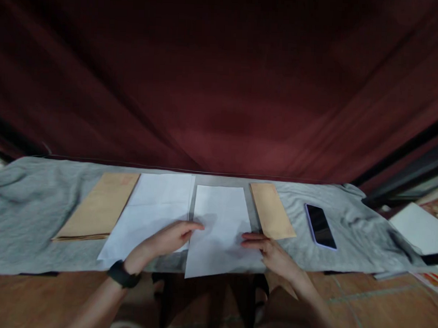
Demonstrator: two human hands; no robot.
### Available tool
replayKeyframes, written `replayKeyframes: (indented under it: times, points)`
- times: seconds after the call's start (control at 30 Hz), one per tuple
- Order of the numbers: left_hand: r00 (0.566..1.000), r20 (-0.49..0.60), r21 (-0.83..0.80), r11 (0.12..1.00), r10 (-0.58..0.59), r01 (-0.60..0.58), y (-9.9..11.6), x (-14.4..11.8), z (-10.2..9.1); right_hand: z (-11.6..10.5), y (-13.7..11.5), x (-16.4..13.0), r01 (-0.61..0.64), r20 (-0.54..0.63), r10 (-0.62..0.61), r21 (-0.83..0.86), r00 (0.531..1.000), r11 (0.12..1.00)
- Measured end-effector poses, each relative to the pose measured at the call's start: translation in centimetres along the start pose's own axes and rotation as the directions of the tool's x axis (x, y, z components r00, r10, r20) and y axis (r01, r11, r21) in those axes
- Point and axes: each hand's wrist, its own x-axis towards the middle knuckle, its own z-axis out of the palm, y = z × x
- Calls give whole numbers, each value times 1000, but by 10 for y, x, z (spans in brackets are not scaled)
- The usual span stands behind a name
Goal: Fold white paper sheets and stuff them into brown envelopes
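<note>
A white sheet of paper point(220, 217) lies in the middle of a table covered with grey cloth point(28, 209). My left hand point(170, 238) rests flat on the sheet's left edge, fingers together and pointing right. My right hand point(268, 248) touches the sheet's right edge with its fingertips. A black band is on my left wrist. Left of the sheet lies a stack of white paper point(151, 209), partly under my left hand. Neither hand grips anything.
A pile of brown envelopes point(101, 207) lies at the left. A single brown envelope point(272, 211) lies right of the sheet, then a dark phone point(320, 226). A dark red curtain point(222, 82) hangs behind. More white paper point(419, 228) sits at the far right.
</note>
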Motion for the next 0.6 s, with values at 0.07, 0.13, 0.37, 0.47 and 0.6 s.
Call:
replayKeyframes:
  times: [0.07, 0.13, 0.37, 0.47, 0.6]
  points:
    - [996, -86, 58, 998, 6, -1, 10, 16, 2, 0, -3, 1, 5, -6, -5, 8, 1000, 1000]
    - [987, -134, 141, 988, 85, -66, 25, 37, 13, -1, -6, 3, 13, -2, -13, 7, 1000, 1000]
    - [986, 85, 330, 930, 145, -165, 53, 90, 72, -2, -10, 1, 34, 67, -28, -92, 997, 995]
    - [997, 47, 378, 922, 68, -81, 38, 101, 70, -2, -10, 0, 37, 95, -26, -121, 995, 992]
    - [991, -128, 437, 895, -34, 87, 5, 113, 53, -1, -9, 0, 48, 88, -39, -105, 995, 993]
